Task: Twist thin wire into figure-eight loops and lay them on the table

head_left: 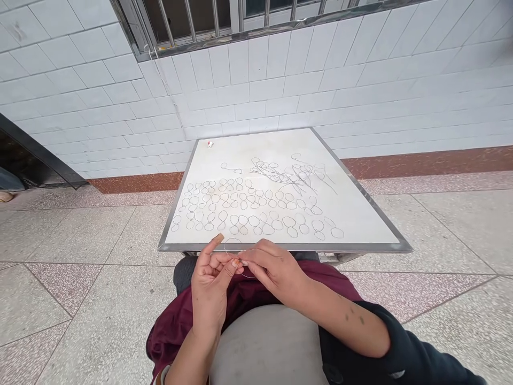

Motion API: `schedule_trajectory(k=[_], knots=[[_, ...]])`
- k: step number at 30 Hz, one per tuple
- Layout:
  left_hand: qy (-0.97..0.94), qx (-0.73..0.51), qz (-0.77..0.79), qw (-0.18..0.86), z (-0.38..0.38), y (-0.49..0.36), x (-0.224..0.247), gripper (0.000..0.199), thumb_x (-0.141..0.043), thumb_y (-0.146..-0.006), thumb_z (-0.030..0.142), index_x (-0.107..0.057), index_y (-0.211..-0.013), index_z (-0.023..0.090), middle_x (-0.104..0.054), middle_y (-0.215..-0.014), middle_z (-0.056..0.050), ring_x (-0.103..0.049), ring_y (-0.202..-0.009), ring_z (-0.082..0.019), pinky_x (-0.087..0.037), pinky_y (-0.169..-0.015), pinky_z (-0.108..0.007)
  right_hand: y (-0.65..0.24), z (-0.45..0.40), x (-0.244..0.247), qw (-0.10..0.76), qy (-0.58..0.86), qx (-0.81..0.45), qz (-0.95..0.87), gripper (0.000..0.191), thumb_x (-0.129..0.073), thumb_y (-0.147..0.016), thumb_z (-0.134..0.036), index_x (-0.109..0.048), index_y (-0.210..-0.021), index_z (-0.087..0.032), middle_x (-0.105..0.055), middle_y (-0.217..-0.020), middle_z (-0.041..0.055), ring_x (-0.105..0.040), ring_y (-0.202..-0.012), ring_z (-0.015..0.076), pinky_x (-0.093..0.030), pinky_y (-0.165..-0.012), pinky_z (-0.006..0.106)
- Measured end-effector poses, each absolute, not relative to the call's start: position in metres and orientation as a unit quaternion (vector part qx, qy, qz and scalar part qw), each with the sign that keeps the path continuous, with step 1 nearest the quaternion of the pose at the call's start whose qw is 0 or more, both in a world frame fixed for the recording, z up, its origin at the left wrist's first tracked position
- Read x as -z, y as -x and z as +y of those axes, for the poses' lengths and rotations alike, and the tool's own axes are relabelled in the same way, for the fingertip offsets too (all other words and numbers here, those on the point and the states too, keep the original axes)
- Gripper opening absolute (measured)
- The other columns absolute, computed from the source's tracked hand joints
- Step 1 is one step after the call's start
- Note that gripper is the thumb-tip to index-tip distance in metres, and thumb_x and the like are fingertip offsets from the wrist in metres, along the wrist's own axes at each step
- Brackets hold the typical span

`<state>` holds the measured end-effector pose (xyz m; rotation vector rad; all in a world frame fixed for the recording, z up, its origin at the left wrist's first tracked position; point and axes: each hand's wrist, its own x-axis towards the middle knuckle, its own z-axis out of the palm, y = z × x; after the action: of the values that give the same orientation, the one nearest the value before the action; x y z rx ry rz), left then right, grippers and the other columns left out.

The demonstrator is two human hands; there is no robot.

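Above my lap, at the table's near edge, both hands meet on a thin looped wire. My left hand pinches it between thumb and fingers, with the index finger raised; a tan covering sits on that fingertip. My right hand closes on the same wire from the right, and a loop of it stands up between the hands. The exact grip points are partly hidden by the fingers. On the white table beyond lie rows of wire figure-eights, each with two round loops.
A tangled heap of longer wires lies toward the back right of the table. A small white and red object sits at the far left corner. Behind stands a tiled wall with a barred window. The table has a metal rim.
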<state>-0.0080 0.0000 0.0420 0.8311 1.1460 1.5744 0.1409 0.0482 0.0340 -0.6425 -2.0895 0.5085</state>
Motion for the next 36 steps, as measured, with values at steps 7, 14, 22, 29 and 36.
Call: schedule_trajectory(k=[7,14,22,29,36], knots=[[-0.323,-0.649,0.457,0.515,0.0,0.009,-0.043,0.05,-0.075,-0.073,0.02,-0.06,-0.12,0.023,-0.063,-0.074,0.003,-0.062,-0.065,-0.009,-0.053,-0.07,-0.024,-0.141,0.048,-0.04,0.419,0.255,-0.177,-0.853,0.022,-0.043,-0.097,-0.014,-0.064,-0.098,-0.02,-0.067,-0.082,0.0059,-0.057,-0.076,0.0175,-0.05,-0.067,0.031],[-0.302,-0.649,0.444,0.539,0.0,0.008,-0.045,0.048,-0.075,-0.073,0.02,-0.061,-0.119,0.022,-0.062,-0.074,0.003,-0.061,-0.066,-0.01,-0.052,-0.069,-0.024,-0.142,0.047,-0.044,0.422,0.247,-0.125,-0.863,0.02,-0.046,-0.095,-0.012,-0.064,-0.098,-0.019,-0.067,-0.085,0.0057,-0.054,-0.074,0.0165,-0.049,-0.067,0.031],[-0.31,-0.654,0.459,0.515,-0.003,0.004,-0.048,0.043,-0.072,-0.078,0.022,-0.061,-0.119,0.024,-0.062,-0.083,0.002,-0.059,-0.071,-0.009,-0.05,-0.076,-0.025,-0.142,0.052,-0.046,0.38,0.231,-0.11,-0.889,0.018,-0.044,-0.096,-0.01,-0.061,-0.093,-0.017,-0.061,-0.084,0.0055,-0.049,-0.072,0.0155,-0.045,-0.061,0.027],[-0.249,-0.702,0.447,0.496,-0.006,-0.002,-0.045,0.046,-0.077,-0.072,0.02,-0.063,-0.116,0.02,-0.06,-0.074,0.003,-0.056,-0.064,-0.008,-0.047,-0.067,-0.024,-0.134,0.053,-0.042,0.379,0.218,-0.015,-0.899,0.022,-0.039,-0.095,-0.008,-0.059,-0.092,-0.018,-0.057,-0.077,0.0044,-0.052,-0.066,0.0155,-0.041,-0.053,0.026],[-0.23,-0.724,0.45,0.47,-0.009,-0.005,-0.042,0.053,-0.082,-0.064,0.018,-0.065,-0.114,0.018,-0.063,-0.069,0.002,-0.055,-0.062,-0.008,-0.046,-0.065,-0.023,-0.134,0.047,-0.04,0.411,0.196,0.01,-0.891,0.025,-0.038,-0.096,-0.009,-0.06,-0.103,-0.018,-0.063,-0.085,0.0056,-0.058,-0.075,0.0172,-0.048,-0.065,0.029]])
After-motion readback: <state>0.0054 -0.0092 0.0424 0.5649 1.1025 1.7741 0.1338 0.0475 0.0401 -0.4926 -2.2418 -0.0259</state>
